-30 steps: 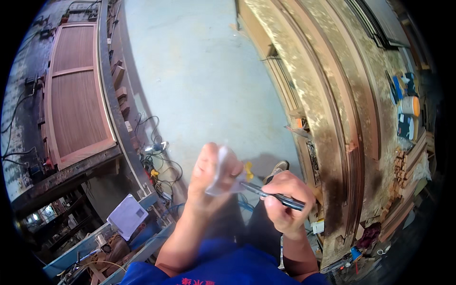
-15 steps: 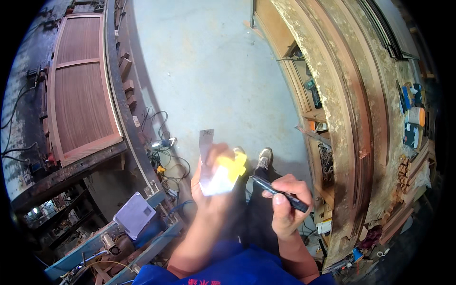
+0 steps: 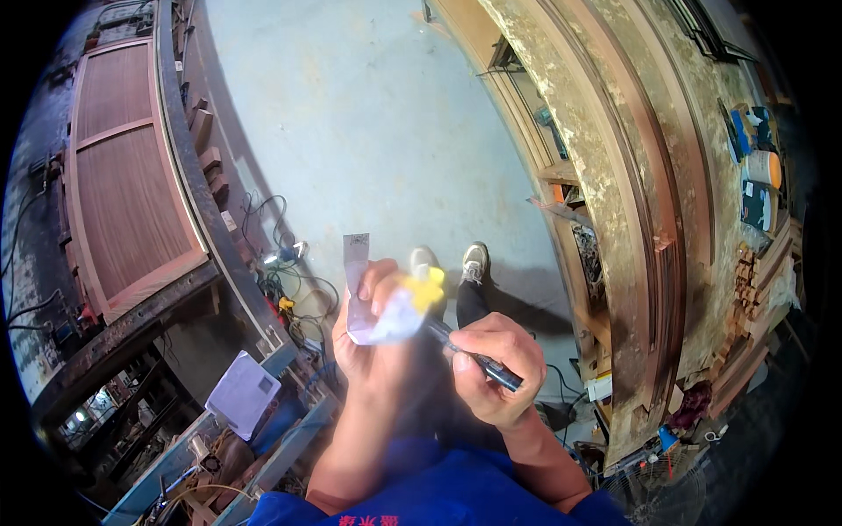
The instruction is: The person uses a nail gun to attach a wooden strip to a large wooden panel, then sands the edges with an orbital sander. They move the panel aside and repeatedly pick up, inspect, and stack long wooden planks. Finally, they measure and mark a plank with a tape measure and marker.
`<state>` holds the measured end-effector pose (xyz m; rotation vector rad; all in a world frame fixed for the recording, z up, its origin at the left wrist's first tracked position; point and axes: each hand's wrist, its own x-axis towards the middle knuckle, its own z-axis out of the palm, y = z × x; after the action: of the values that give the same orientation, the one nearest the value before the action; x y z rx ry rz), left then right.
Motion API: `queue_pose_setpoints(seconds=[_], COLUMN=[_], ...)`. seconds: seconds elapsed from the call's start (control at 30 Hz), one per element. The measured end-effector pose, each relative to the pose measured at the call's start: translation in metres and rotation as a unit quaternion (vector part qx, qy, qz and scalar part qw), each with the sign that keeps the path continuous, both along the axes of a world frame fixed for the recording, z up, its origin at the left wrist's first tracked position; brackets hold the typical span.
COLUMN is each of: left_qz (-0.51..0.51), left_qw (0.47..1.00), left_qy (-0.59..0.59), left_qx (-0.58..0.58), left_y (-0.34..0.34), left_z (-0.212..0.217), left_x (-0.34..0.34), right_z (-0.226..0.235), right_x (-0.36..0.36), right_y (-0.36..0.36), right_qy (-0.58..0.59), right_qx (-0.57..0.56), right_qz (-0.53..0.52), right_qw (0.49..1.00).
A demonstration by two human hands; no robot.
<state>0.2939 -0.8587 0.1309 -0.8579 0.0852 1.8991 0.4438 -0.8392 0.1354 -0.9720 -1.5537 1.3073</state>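
Observation:
In front of my body, my left hand [image 3: 364,307] is closed on a bent grey strip [image 3: 356,254] that stands upright, with small dark marks at its top end. A pale, glossy sheet-like part [image 3: 395,319] and a blurred yellow piece [image 3: 425,289] lie along the same hand; I cannot tell whether they join the strip. My right hand [image 3: 498,368] grips a black marker pen [image 3: 495,372] between thumb and fingers. The pen slants up to the left, its front end close beside the pale part. Whether the two touch cannot be made out.
To the left, a framed wooden panel [image 3: 132,184] lies on a dark bench. Cables [image 3: 294,280] trail over the grey floor [image 3: 351,114]. A light-coloured box [image 3: 243,394] sits at lower left. Long wooden boards [image 3: 653,202] rest on the worn bench at right, beside an orange-and-white container [image 3: 761,169].
My right hand and the marker have moved left, toward the left hand. The left hand has shifted slightly left and up. The head view has turned a little, so both benches sit further left.

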Motion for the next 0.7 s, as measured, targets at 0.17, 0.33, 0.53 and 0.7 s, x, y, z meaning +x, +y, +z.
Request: queue_pose_setpoints(seconds=[0.17, 0.33, 0.53, 0.7], left_qz=[0.008, 0.006, -0.045, -0.22], left_qw=[1.0, 0.999, 0.997, 0.922], left_qy=[-0.023, -0.031, 0.057, 0.21], left_qx=[0.012, -0.01, -0.004, -0.24], left_y=[-0.001, 0.002, -0.002, -0.024], left_z=[-0.006, -0.007, -0.014, -0.044], left_x=[0.005, 0.011, 0.022, 0.038], right_z=[-0.002, -0.002, -0.011, -0.051], right_x=[0.006, 0.003, 0.007, 0.012], right_y=[0.0, 0.005, -0.003, -0.033], right_qy=[-0.001, -0.005, 0.04, 0.025], right_qx=[-0.001, 0.016, -0.154, -0.301], right_qz=[-0.005, 0.002, 0.002, -0.037], right_qw=[1.0, 1.0, 0.987, 0.953])
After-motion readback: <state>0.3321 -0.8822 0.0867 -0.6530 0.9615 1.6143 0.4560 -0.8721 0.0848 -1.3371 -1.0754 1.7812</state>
